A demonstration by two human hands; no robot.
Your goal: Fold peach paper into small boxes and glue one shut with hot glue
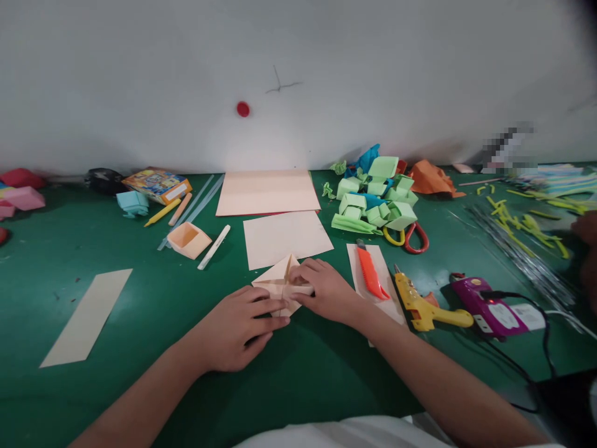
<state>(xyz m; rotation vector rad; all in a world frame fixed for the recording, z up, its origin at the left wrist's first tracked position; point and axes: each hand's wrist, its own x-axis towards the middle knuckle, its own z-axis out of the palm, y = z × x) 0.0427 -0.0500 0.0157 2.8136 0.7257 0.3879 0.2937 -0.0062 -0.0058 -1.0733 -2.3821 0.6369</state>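
On the green table in front of me lies a partly folded sheet of peach paper (273,274), with a raised pointed flap and crease lines. My left hand (237,326) rests over its lower left part, fingers stretched out and pressing it down. At its right side, my right hand (326,289) has bent fingers closed on a flap of the same paper. Some of the folds are hidden under my fingers. Just behind lies a flat pale sheet (289,236). A finished peach paper box (189,240) and a white pen (214,247) are to the left.
Right of my hands are a red cutter (370,270) on a paper strip, a yellow glue gun (422,305), a purple power strip (485,305) with cables, and scissors (416,238) under green folded paper pieces (377,193). A paper strip (88,320) lies left. A wall stands behind.
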